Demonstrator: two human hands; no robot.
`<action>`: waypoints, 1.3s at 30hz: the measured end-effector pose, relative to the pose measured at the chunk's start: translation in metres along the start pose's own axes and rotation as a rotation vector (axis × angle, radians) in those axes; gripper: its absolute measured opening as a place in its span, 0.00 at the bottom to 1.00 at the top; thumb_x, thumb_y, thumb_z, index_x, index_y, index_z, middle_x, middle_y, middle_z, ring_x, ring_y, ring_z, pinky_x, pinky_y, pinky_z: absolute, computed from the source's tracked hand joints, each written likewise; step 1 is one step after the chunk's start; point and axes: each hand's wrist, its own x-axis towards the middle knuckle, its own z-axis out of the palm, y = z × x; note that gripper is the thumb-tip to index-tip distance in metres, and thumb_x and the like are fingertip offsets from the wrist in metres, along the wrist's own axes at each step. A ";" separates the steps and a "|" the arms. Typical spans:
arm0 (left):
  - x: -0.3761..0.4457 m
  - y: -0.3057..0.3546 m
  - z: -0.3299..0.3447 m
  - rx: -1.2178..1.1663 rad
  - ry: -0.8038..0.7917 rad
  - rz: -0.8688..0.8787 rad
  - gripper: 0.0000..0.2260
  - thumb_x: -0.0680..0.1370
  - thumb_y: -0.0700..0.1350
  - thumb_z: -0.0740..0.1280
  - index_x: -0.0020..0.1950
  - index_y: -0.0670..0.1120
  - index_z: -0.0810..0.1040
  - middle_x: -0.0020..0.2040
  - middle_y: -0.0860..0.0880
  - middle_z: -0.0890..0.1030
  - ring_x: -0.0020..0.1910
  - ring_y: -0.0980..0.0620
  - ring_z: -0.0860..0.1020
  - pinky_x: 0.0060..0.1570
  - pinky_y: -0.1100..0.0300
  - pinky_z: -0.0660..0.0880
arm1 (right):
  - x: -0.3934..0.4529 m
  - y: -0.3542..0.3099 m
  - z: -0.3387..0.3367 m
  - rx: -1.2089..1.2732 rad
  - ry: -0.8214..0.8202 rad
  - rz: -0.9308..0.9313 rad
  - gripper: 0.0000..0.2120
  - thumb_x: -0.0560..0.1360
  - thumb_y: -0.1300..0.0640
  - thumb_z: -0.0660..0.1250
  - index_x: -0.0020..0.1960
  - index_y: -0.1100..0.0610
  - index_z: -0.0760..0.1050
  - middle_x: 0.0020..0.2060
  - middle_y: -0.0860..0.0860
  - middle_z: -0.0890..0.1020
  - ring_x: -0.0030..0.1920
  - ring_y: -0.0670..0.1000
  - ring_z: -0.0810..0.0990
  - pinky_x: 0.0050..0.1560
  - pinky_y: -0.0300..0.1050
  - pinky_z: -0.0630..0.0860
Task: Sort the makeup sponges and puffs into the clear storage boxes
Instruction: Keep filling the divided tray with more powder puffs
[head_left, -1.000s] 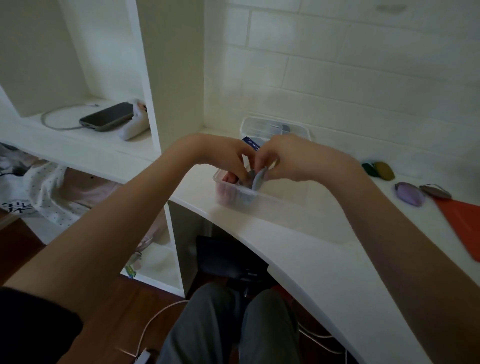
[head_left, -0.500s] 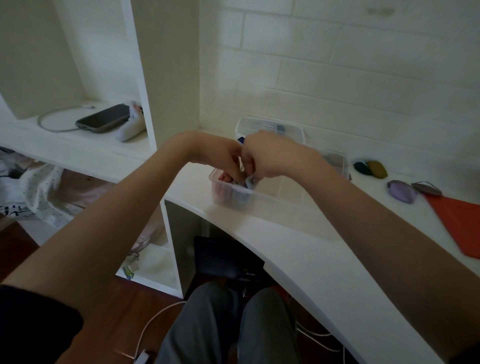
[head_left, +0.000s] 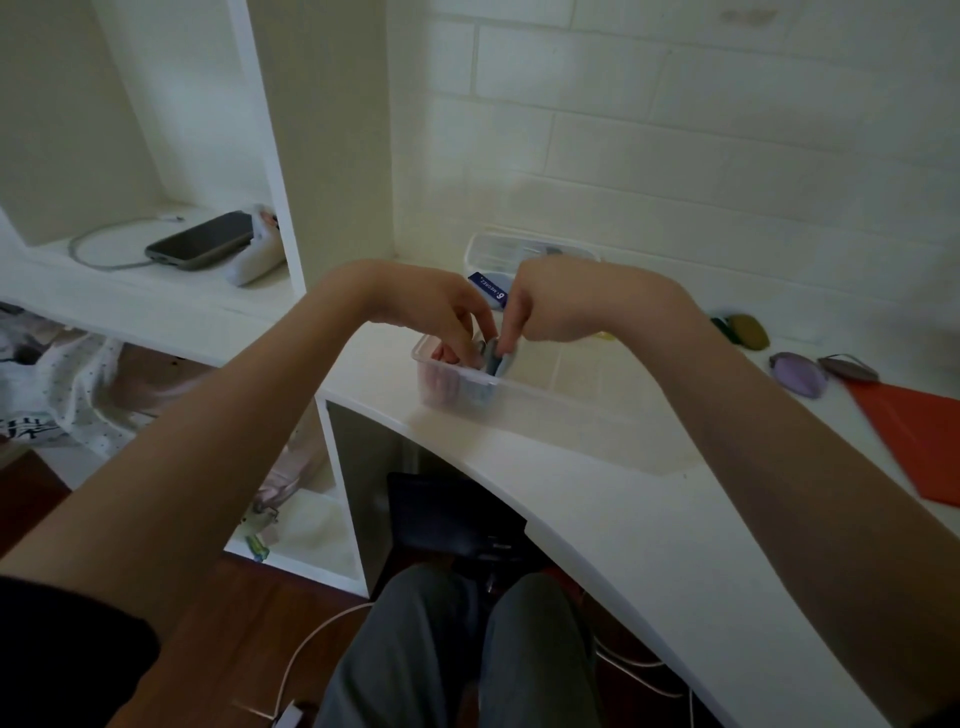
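Head view. Your left hand and right hand, fingers curled, pinch a grey puff, now seated lower in the clear box on the bench: nearly filed. Four loose puffs remain rightward.

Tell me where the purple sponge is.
The purple sponge lies on the white desk, right of the clear box, beside the orange folder.

1 head-worn wide-angle camera looks forward and down, close over the white desk.
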 end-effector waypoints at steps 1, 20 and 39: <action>0.000 0.000 0.000 0.002 0.005 -0.006 0.11 0.74 0.44 0.71 0.55 0.52 0.77 0.39 0.56 0.76 0.38 0.60 0.73 0.39 0.68 0.66 | 0.000 -0.001 -0.001 -0.008 -0.023 -0.005 0.16 0.75 0.63 0.61 0.53 0.47 0.83 0.33 0.39 0.75 0.33 0.44 0.71 0.28 0.25 0.65; 0.017 0.019 0.004 0.368 -0.033 -0.171 0.23 0.73 0.50 0.71 0.67 0.49 0.71 0.54 0.50 0.75 0.52 0.51 0.73 0.58 0.57 0.72 | 0.010 0.010 0.016 0.234 0.082 -0.013 0.05 0.73 0.54 0.70 0.46 0.54 0.83 0.39 0.51 0.82 0.34 0.48 0.79 0.33 0.34 0.72; 0.014 0.000 0.023 0.164 0.108 -0.031 0.07 0.76 0.37 0.60 0.48 0.48 0.72 0.40 0.51 0.73 0.41 0.50 0.72 0.40 0.60 0.68 | 0.012 0.012 0.036 0.434 0.220 0.045 0.10 0.72 0.60 0.72 0.34 0.55 0.74 0.32 0.51 0.80 0.29 0.47 0.79 0.30 0.32 0.75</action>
